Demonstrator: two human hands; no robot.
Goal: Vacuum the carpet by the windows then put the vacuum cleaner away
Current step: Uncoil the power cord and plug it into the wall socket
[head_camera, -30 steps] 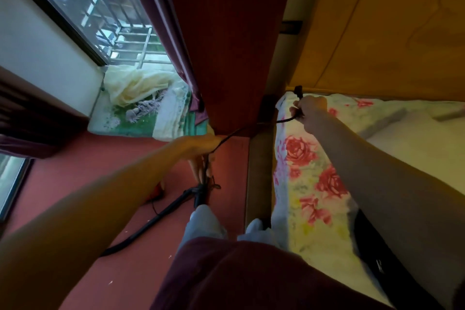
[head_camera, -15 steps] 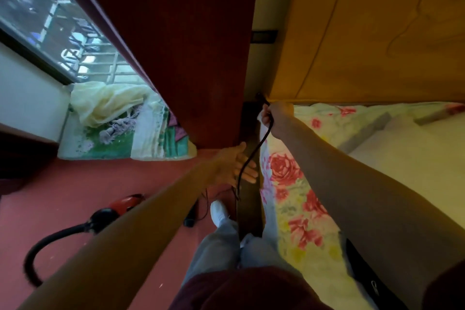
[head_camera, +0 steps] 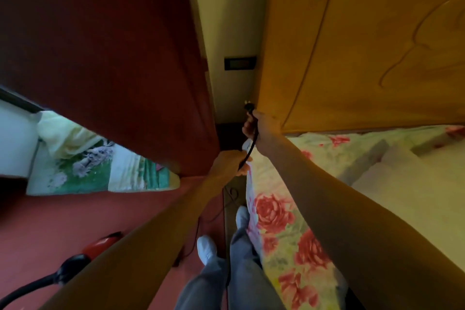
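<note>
A: Where's the vac?
B: The red vac (head_camera: 103, 244) sits on the red carpet (head_camera: 50, 219), bottom left. Its black hose (head_camera: 30, 287) runs off the edge. The left arm hides part of it.
A: & the hands?
B: Both are out front, in the gap btw the dark red curtain (head_camera: 100, 58) & the bed (head_camera: 274, 211). The right hand (head_camera: 261, 126) has its grip closed round the black cord (head_camera: 250, 148), just under the plug (head_camera: 249, 106). The plug pokes out the top, in the air.
A: Is it in the wall?
B: No. A dark plate (head_camera: 240, 63) is on the wall higher up, apart from the plug.
A: Left hand?
B: The left hand (head_camera: 227, 163) is lower, just beside the bed edge, grip curled round the same cord. Thin loops of cord lie on the floor near the white shoes (head_camera: 206, 249).
A: What else?
B: A wood headboard (head_camera: 352, 45) stands behind the bed, w/ a rose sheet on the bed. A green mat (head_camera: 95, 173) lies under the curtain.
</note>
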